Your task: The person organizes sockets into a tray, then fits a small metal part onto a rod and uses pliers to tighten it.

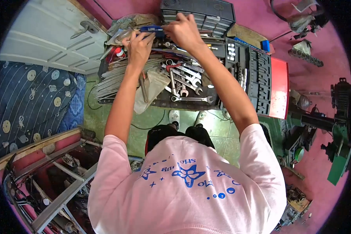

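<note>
Over the far side of the workbench, my left hand (139, 46) has its fingers bent against a small blue object (151, 29) with a dark strip along it. From the other side, the closed fingers of my right hand (183, 34) meet the object's right end, and some of its knuckles stick up. I cannot tell what kind of thing the blue object is. Below my hands lie several wrenches (191, 99), a red-handled tool (171, 74), a hammer-like handle (144, 87) on a beige cloth (154, 87), and a bundle of thin metal rods (111, 82).
A grey drawer cabinet (206, 15) stands at the back against the pink wall. Right of the wrenches are a socket set (231, 52), a black tool tray (259, 80) and a red box (279, 87). A white door (50, 35) is at left, a metal frame (66, 195) lower left.
</note>
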{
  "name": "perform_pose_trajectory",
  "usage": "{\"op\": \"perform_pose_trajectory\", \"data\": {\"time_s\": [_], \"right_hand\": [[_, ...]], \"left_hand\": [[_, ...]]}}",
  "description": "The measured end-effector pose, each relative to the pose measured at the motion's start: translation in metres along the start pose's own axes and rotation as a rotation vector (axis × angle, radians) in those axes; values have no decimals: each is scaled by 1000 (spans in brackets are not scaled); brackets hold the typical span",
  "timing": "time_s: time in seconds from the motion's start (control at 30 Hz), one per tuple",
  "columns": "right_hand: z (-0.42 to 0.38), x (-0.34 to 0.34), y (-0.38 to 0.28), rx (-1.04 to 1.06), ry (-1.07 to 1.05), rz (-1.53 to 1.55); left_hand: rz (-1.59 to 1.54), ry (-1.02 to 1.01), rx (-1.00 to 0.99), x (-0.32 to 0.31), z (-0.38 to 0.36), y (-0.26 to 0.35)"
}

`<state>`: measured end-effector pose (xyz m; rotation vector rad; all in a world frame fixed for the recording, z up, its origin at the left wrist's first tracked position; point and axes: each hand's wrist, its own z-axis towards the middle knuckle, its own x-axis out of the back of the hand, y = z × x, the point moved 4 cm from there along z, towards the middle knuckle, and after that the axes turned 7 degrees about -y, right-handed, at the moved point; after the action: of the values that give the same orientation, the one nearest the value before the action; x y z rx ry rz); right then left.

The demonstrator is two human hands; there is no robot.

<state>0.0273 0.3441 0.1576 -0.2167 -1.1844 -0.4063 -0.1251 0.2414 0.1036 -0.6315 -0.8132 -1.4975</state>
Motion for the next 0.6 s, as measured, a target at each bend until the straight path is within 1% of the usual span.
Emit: {"op": "perform_pose_trajectory", "data": {"time_s": [0.07, 0.13, 0.2, 0.27, 0.33, 0.37, 0.4, 0.47, 0.53, 0.6], "right_hand": [[16, -18, -4, 37, 1, -35], [28, -30, -4, 8, -70, -59], [30, -34, 3, -10, -77, -49], [26, -33, 15, -123, -87, -29], [15, -33, 21, -122, -105, -29], [9, -33, 24, -155, -120, -51], [3, -34, 27, -186, -134, -74], [-9, -36, 30, -223, -144, -47], [-19, -38, 38, -305, -210, -68], [-26, -51, 47, -336, -241, -55]], "left_hand": [[14, 0, 40, -9, -8, -24], [48, -20, 75, -5, -11, -32], [-15, -19, 67, -4, -14, -35], [-27, -29, 53, -8, -14, -30], [-108, -44, -20, -15, -13, -17], [-176, -32, -24, -21, -10, -10], [-177, -30, -18, -26, -7, -4], [-234, -86, -95, -36, -2, 11], [-190, -92, -133, -40, 2, 24], [-257, -73, -78, -40, 3, 25]]}}
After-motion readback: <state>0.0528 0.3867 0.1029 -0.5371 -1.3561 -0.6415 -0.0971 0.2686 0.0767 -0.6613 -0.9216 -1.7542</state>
